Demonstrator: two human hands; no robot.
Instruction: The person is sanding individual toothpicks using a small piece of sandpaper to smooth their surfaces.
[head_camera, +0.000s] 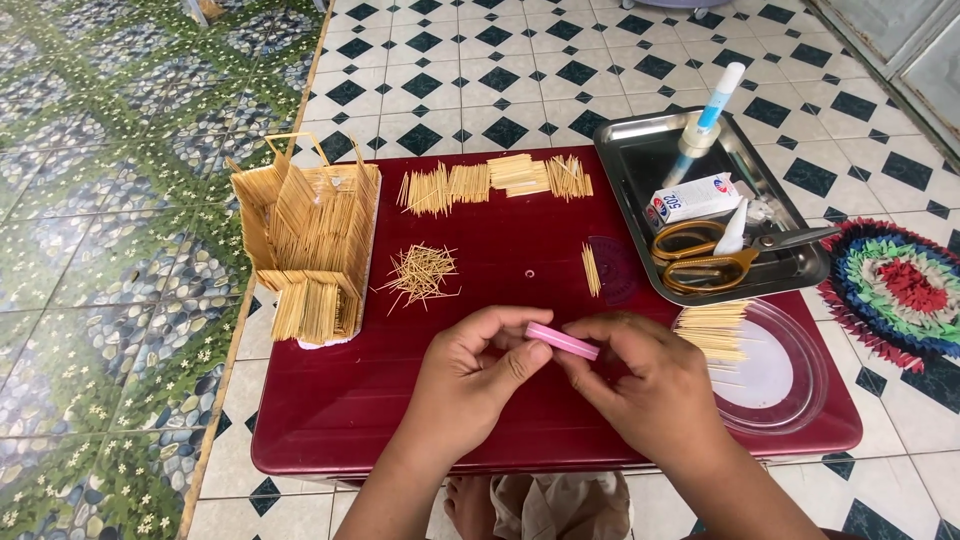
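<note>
Two hands over red table (500, 250) — left hand (470, 375), right hand (650, 385) — fingers pinched shut on pink strip (562, 341) between them

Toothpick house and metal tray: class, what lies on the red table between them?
In the head view, between the toothpick house and metal tray lie rows of toothpicks, a loose toothpick pile and a small bundle.

bright, even daylight fills the whole view, with nothing dim. the glossy red bench (500, 250) carries a soft sheen and only short, faint shadows under the things on it. beyond the bench's far right corner, the steel tray (640, 160) shows pale glare on its floor and rim. focus is sharp throughout; floor tile lines bow slightly toward the frame edges.
</note>
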